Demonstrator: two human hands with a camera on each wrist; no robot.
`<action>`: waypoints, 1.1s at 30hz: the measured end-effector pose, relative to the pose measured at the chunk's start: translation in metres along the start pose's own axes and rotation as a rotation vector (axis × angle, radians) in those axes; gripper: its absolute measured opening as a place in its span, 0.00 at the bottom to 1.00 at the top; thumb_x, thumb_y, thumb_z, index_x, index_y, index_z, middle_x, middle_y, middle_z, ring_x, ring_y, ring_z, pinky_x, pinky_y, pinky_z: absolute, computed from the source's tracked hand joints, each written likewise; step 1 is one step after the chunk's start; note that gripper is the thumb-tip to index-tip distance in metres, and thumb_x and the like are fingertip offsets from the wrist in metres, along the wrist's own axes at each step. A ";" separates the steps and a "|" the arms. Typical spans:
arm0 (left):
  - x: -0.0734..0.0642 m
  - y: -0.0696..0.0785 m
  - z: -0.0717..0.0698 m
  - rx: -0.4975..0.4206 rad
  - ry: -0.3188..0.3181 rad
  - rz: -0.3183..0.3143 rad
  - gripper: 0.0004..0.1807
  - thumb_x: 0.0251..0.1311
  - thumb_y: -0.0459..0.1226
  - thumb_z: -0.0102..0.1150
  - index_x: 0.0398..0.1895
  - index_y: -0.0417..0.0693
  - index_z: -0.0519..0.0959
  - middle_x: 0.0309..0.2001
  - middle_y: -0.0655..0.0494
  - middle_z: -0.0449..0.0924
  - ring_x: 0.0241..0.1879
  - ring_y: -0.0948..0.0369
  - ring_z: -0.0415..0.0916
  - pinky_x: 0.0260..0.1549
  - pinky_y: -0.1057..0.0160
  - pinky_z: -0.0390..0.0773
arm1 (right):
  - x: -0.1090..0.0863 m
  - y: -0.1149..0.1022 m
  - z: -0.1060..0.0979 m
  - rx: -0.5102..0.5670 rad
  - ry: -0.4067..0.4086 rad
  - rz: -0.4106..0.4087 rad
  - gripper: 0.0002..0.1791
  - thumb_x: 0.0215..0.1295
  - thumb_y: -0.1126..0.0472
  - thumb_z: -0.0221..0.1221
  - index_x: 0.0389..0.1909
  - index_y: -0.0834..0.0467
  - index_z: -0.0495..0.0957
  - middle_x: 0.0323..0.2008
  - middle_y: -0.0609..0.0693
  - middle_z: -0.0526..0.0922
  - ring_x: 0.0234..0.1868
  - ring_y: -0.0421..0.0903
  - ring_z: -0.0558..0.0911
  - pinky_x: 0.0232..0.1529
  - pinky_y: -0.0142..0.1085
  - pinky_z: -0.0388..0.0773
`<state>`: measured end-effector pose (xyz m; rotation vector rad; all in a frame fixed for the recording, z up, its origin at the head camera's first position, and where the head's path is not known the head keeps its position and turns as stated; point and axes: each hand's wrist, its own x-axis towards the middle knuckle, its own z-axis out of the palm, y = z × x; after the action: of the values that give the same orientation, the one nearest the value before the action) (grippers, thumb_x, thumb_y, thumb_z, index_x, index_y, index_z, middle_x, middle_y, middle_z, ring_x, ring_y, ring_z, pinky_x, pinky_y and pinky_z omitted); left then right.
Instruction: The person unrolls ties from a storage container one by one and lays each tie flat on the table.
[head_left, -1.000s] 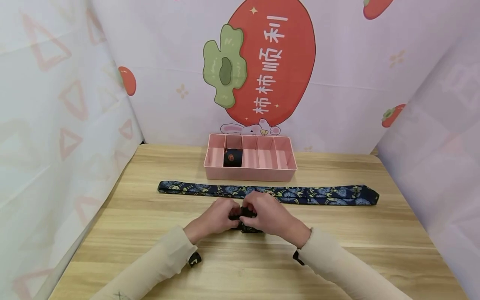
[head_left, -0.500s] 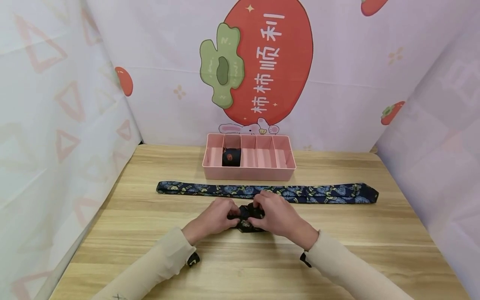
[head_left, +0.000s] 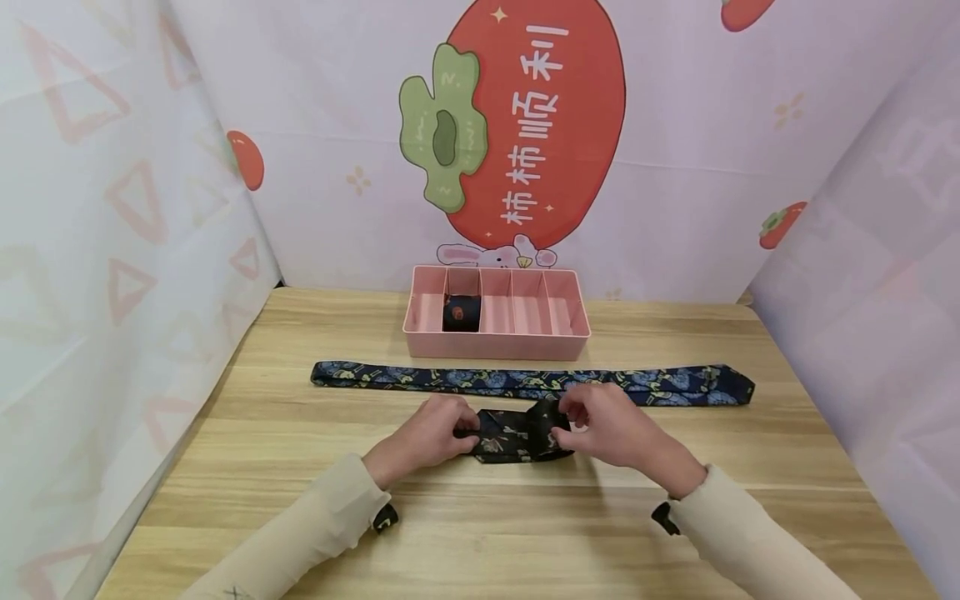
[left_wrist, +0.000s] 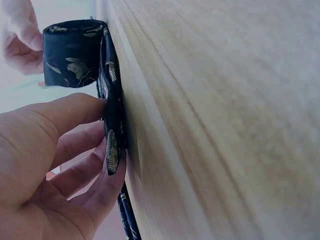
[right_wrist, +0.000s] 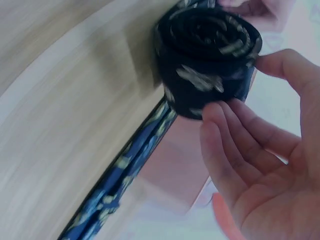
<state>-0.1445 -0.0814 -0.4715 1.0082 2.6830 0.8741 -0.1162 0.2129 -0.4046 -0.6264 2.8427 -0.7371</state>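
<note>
A black patterned necktie point(head_left: 506, 437) lies partly rolled up at the middle of the table, its roll at the right and a short flat end at the left. With thumb and fingers my left hand point(head_left: 427, 437) pinches the flat end, which lies along the tabletop in the left wrist view. My right hand point(head_left: 626, 433) holds the roll between thumb and fingertips. Seen from the right wrist, the roll point(right_wrist: 207, 80) shows its wound layers on one face. Just beyond both hands, a blue necktie with yellow figures point(head_left: 420, 379) is stretched out flat across the table.
Behind the blue necktie stands a pink divided box point(head_left: 495, 346). A dark rolled necktie with a red motif point(head_left: 462, 314) sits in its second compartment from the left. Patterned cloth walls point(head_left: 322, 217) enclose the back and sides of the wooden table point(head_left: 480, 533).
My right hand has moved to the right with the roll, away from my left hand, so more of the flat black necktie shows between them. My left hand stays nearly in place.
</note>
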 end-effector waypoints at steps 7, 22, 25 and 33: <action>-0.001 -0.001 -0.002 -0.008 -0.012 -0.016 0.04 0.64 0.36 0.73 0.39 0.48 0.91 0.38 0.56 0.89 0.35 0.66 0.83 0.38 0.67 0.83 | -0.003 0.006 -0.005 0.010 -0.009 -0.021 0.11 0.64 0.57 0.72 0.41 0.59 0.86 0.32 0.46 0.85 0.32 0.37 0.80 0.37 0.32 0.80; -0.004 -0.003 -0.004 0.007 -0.023 -0.019 0.05 0.64 0.36 0.73 0.40 0.47 0.91 0.39 0.55 0.90 0.36 0.66 0.83 0.38 0.66 0.84 | 0.016 -0.025 0.012 -0.138 -0.015 -0.158 0.10 0.63 0.57 0.75 0.37 0.56 0.85 0.31 0.46 0.79 0.29 0.38 0.72 0.32 0.31 0.74; -0.009 -0.007 -0.009 0.008 -0.034 -0.034 0.05 0.64 0.35 0.72 0.40 0.46 0.91 0.38 0.55 0.90 0.34 0.66 0.82 0.37 0.66 0.83 | 0.011 -0.017 0.012 -0.170 -0.011 -0.116 0.12 0.62 0.54 0.76 0.34 0.54 0.82 0.29 0.45 0.77 0.27 0.36 0.69 0.30 0.31 0.71; -0.021 -0.016 -0.021 0.016 -0.033 -0.059 0.03 0.63 0.35 0.73 0.38 0.48 0.91 0.36 0.57 0.90 0.31 0.70 0.80 0.34 0.68 0.81 | 0.004 -0.001 0.015 -0.138 0.010 -0.072 0.15 0.62 0.49 0.75 0.31 0.52 0.79 0.26 0.43 0.75 0.25 0.35 0.68 0.29 0.30 0.69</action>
<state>-0.1444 -0.1145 -0.4649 0.9334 2.6822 0.8188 -0.1161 0.2043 -0.4171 -0.7504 2.9128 -0.5591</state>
